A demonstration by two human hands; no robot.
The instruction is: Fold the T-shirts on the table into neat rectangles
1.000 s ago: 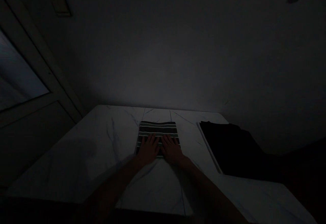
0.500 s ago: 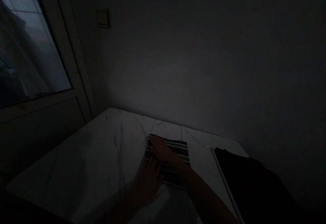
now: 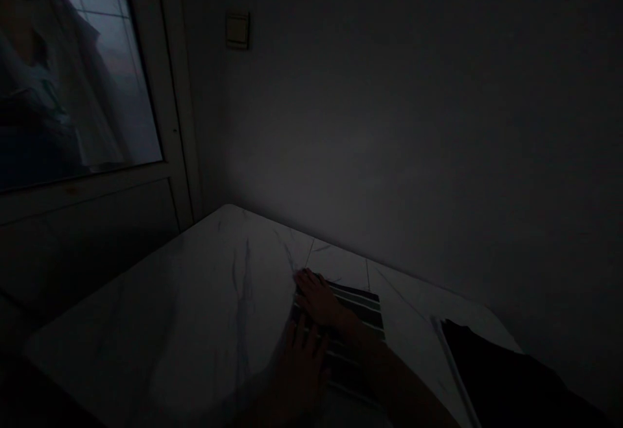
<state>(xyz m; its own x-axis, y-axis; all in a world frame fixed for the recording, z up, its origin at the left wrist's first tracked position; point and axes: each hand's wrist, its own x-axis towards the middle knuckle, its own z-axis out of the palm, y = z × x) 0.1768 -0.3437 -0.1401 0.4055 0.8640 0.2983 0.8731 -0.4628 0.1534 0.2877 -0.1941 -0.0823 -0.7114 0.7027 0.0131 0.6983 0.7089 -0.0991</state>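
Observation:
A folded cloth (image 3: pixel 365 311) with dark and green stripes and thin white lines lies flat on the marbled white table (image 3: pixel 204 298). Across its far left part rests my right hand (image 3: pixel 318 299), palm down with the fingers stretched out, covering the far left corner. My left hand (image 3: pixel 302 363) is nearer to me at the cloth's left edge, its fingers spread and touching the fabric. Neither hand grips anything visible. The right forearm crosses over the cloth and hides part of it. The picture is very dark, so finer folds cannot be made out.
On the table's right side lies a black cloth (image 3: pixel 506 369) with a pale strip along its left edge. A grey wall (image 3: pixel 370 130) stands behind the table, with a light switch (image 3: pixel 237 30). At the left is a door (image 3: pixel 178 110) with a glass pane.
The view has swung left, so everything appears further right. My right hand has slid slightly toward the striped cloth's far left corner. My left hand stays at the cloth's left edge.

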